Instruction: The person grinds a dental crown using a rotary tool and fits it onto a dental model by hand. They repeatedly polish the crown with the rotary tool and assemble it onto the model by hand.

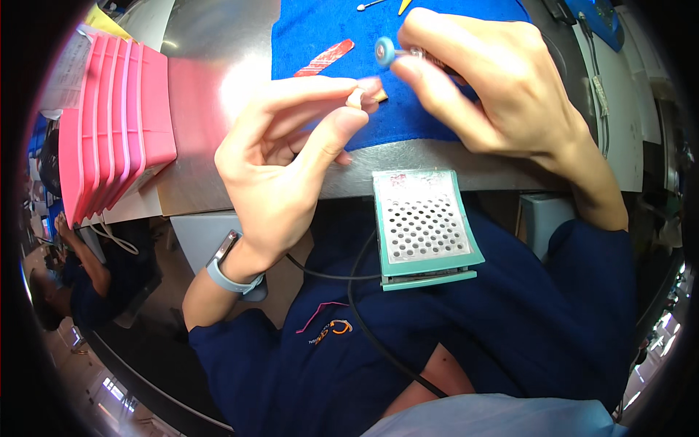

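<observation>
Blue cloth (pixel 408 124) lies just inside the worktop's (pixel 349 178) near edge, likely as padding; above it, the left hand (pixel 273 171) pinches a small pale piece (pixel 354 99), probably for fine control, while the right hand (pixel 502 87) grips a blue-ended tool (pixel 384 52).

This looks like a workshop: a metal-topped bench (pixel 211 36) carries a blue cloth (pixel 419 130), with a slim metal tool (pixel 370 5) lying at the cloth's far side. A ribbed pink plastic bin (pixel 154 109) stands to the left, and a teal box with a perforated metal plate (pixel 424 226) sits at the bench's near edge. At far left, 1 other person (pixel 91 284) shows in dark clothing.
</observation>
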`<state>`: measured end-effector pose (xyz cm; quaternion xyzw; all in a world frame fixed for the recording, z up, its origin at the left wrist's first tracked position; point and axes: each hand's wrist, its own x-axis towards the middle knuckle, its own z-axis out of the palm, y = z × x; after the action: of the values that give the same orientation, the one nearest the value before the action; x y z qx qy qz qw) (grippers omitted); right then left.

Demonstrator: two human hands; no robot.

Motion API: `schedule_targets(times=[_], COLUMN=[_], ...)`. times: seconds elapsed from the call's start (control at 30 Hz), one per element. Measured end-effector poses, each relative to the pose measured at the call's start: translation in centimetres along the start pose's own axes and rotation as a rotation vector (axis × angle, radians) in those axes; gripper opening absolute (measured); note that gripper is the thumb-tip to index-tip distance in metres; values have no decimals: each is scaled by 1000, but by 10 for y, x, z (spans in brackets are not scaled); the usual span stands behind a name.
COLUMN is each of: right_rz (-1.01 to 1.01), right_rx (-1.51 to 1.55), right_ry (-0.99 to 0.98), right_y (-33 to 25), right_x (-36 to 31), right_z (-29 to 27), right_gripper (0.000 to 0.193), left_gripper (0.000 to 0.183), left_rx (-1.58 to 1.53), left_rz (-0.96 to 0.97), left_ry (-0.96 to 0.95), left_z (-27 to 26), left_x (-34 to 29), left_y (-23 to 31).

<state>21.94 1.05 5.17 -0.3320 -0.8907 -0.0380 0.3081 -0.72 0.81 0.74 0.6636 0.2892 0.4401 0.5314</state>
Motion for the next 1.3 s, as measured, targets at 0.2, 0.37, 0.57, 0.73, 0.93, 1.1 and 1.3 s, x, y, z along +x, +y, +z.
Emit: schedule_targets(times=[0.2, 0.37, 0.57, 0.73, 0.93, 1.1, 1.3], right_rz=[101, 127, 96, 72, 83, 65, 50], right_rx=[-10, -96, -114, -101, -70, -60, -53], right_ry=[-62, -158, -57, -72, -92, -93, -105], right_y=[-16, -20, -21, -20, -22, -22, -21], right_x=[-1, -2, -2, -1, -2, -3, -3], right_z=[2, 4, 7, 8, 6, 7, 6], right_gripper=[41, 38, 34, 31, 29, 27, 26], left_gripper=[21, 18, 15, 14, 13, 13, 15], left_rx=[-16, 7, 39, 54, -13, -39, -21], left_rz=[34, 67, 68, 119, 107, 89, 84], left_ry=[-10, -24, -32, -27, -47, -39, -50], left_z=[-1, -4, -4, -4, -4, -4, -4], left_x=[-1, -3, -4, -2, -3, -4, -4], left_y=[-3, -8, -7, -7, -6, -7, -5])
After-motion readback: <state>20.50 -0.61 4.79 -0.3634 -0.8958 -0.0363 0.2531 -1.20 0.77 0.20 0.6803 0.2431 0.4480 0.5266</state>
